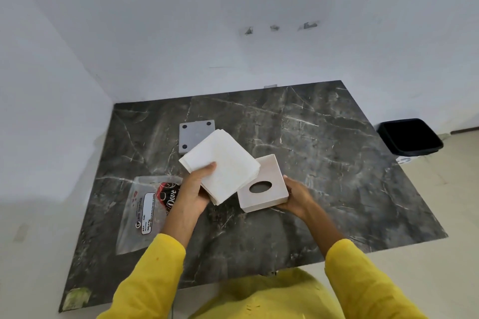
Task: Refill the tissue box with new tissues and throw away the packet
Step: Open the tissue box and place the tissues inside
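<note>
My left hand (193, 193) grips a thick stack of white tissues (220, 163) above the middle of the dark marble table (337, 163). My right hand (294, 198) holds the square beige tissue box (269, 197) by its right side, its oval opening facing up. The stack overlaps the box's left edge. The clear plastic tissue packet (145, 212), with a black and red label, lies flat on the table at the left, near my left forearm. The box's grey bottom panel (194, 134), with dark round feet, lies flat behind the stack.
A black waste bin (409, 137) stands on the floor past the table's right edge. White walls close off the back and left of the table. A torn patch (76, 298) marks the table's near left corner.
</note>
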